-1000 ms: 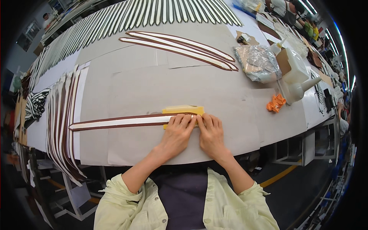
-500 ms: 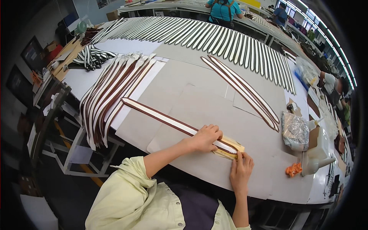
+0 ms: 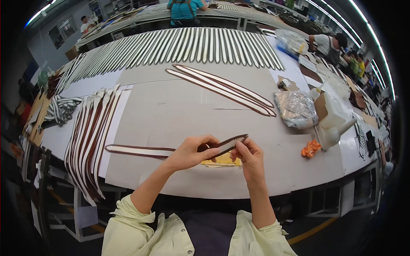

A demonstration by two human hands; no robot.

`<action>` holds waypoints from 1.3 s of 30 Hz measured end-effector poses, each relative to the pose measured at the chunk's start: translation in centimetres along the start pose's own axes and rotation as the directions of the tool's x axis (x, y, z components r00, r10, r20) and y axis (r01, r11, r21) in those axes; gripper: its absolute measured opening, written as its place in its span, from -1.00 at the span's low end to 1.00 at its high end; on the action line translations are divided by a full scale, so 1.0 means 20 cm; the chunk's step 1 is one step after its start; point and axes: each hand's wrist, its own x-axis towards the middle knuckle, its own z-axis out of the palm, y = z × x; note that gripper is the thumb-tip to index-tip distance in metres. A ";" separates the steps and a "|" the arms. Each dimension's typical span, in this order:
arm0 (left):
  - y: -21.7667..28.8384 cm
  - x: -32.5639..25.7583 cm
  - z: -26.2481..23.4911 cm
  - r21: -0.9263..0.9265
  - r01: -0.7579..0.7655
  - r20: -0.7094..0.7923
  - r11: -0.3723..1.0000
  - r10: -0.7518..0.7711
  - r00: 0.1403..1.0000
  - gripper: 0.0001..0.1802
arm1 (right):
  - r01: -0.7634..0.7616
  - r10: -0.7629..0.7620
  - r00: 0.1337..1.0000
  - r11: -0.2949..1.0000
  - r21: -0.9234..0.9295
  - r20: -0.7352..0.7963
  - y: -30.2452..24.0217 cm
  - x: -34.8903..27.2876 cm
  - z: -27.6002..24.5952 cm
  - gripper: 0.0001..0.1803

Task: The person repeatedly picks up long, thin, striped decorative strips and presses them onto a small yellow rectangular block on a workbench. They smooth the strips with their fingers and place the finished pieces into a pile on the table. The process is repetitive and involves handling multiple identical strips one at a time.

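A long strap [image 3: 139, 150] with a white middle and brown edges runs from the left across the table into my hands. My left hand [image 3: 190, 152] is closed around it near its right end, thumb and fingers on either side. That end is tilted up off the table, and my right hand [image 3: 252, 158] pinches its toothed tip between thumb and fingers. Below the raised end, a flat yellow piece [image 3: 224, 160] lies on the grey table covering [image 3: 171, 123], partly hidden by my hands.
Two or so brown-edged straps [image 3: 222, 89] lie farther back. A bundle of similar straps [image 3: 92, 136] hangs over the left edge. Dark-edged white strips [image 3: 188, 45] line the far side. At right are a plastic-wrapped pack [image 3: 295, 109], a white bottle [image 3: 335, 134] and crumpled orange material [image 3: 310, 148].
The strap's right end has been lifted off the yellow piece and tilted up. My right hand has moved from beside the tip to pinching it. The head view has shifted.
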 end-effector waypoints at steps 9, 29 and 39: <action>0.01 0.16 0.11 -0.112 -0.082 -0.121 0.990 0.068 0.990 -0.78 | 0.035 -0.038 0.999 0.994 -0.101 -0.035 -0.07 -0.06 0.06 -0.77; 0.20 0.33 0.18 0.685 -0.610 0.403 0.399 0.490 0.773 -0.87 | 0.008 -0.013 1.000 0.953 -0.304 -0.013 -0.06 -0.17 -0.12 -0.78; 0.24 0.31 0.18 0.660 -0.731 0.609 0.176 0.445 0.657 -0.81 | 0.117 -0.084 0.992 0.883 -0.455 0.093 -0.11 -0.20 -0.15 -0.79</action>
